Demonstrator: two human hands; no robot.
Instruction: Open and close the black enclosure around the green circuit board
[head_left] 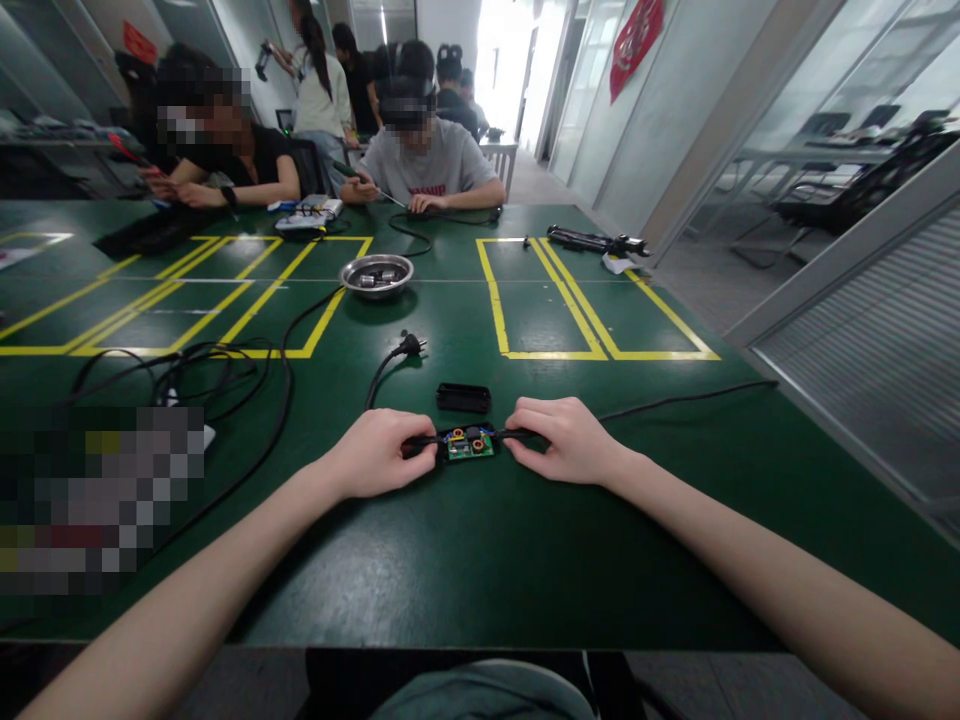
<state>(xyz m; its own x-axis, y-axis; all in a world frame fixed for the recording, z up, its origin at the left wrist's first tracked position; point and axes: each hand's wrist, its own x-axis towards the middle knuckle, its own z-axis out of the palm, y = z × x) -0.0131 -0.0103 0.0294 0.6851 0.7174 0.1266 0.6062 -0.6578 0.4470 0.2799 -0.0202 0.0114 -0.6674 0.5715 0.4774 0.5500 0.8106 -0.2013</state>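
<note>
A small circuit board (469, 444) with copper-wound coils sits in a black plastic housing on the green table. Black cables leave the housing at both ends. My left hand (390, 452) pinches the cable at the left end, close to the housing. At the other end, my right hand (561, 440) has its fingers closed around the right cable (690, 398), which runs on across the table. Just behind the board lies a separate black housing half (463, 397), hollow side showing. A black mains plug (410, 345) on a cord rests behind my left hand.
A metal bowl (376, 276) with small metal parts stands farther back. Coiled black cables (217, 375) spread at left, near a pixelated patch. Yellow tape (555, 355) marks rectangles on the table (510, 590). A black tool-like object (596, 241) lies far right. Co-workers sit opposite, one holding a screwdriver (352, 175).
</note>
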